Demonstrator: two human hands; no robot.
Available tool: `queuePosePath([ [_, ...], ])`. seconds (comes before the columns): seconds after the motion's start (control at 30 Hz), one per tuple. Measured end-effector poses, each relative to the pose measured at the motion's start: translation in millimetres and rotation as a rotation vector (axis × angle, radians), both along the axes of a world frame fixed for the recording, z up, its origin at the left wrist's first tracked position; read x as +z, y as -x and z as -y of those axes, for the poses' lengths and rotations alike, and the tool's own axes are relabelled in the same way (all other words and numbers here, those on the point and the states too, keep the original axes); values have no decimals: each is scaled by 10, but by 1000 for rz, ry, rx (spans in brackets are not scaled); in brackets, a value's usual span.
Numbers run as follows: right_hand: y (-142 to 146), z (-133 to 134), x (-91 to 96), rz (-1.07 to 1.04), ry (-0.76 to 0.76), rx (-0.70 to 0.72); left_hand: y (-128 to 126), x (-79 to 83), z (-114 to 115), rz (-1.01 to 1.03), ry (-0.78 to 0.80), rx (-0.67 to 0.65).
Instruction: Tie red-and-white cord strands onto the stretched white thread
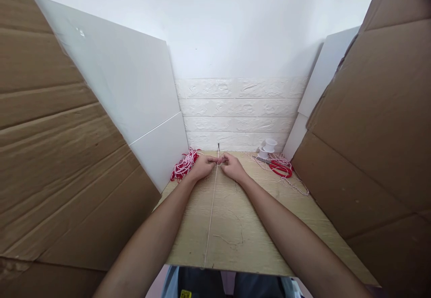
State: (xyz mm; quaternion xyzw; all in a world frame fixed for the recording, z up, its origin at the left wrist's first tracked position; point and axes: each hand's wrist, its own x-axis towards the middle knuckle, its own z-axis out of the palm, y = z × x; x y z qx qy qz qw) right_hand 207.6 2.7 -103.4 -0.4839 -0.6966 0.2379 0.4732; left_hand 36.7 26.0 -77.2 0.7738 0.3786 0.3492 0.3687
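Observation:
Both arms reach to the far end of a wooden board (262,226). My left hand (201,167) and my right hand (233,166) meet there, fingers pinched on a thin white string (211,212). The string runs taut from the board's near edge up to a small nail (218,146) standing at the far edge. The pinch sits just below the nail. What the fingertips do with the string is too small to see.
A pile of red and white cords (184,164) lies left of the hands. Red scissors (279,168) and white spools (268,147) lie to the right among loose string. Cardboard sheets (60,154) and white panels (128,78) wall both sides.

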Motion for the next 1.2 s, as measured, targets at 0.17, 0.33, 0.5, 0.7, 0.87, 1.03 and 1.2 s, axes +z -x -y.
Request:
queuePosePath([
  [0.17, 11, 12, 17, -2, -34, 1, 10, -62, -45, -55, -57, 32],
  [0.33, 25, 26, 40, 189, -62, -116, 3, -19, 10, -308, -302, 82],
  [0.5, 31, 113, 116, 401, -117, -209, -15, 43, 97, -468, -406, 158],
  [0.7, 53, 184, 176, 519, -167, -280, -11, 71, 124, -463, -403, 213],
  [0.87, 71, 207, 222, 511, -206, -348, -6, 89, 145, -546, -446, 270],
  [1.03, 90, 242, 347, 495, -48, -369, -6, 111, 171, -580, -489, 255],
  [1.2, 1, 288, 447, 494, 150, -355, -3, 115, 141, -567, -453, 284],
])
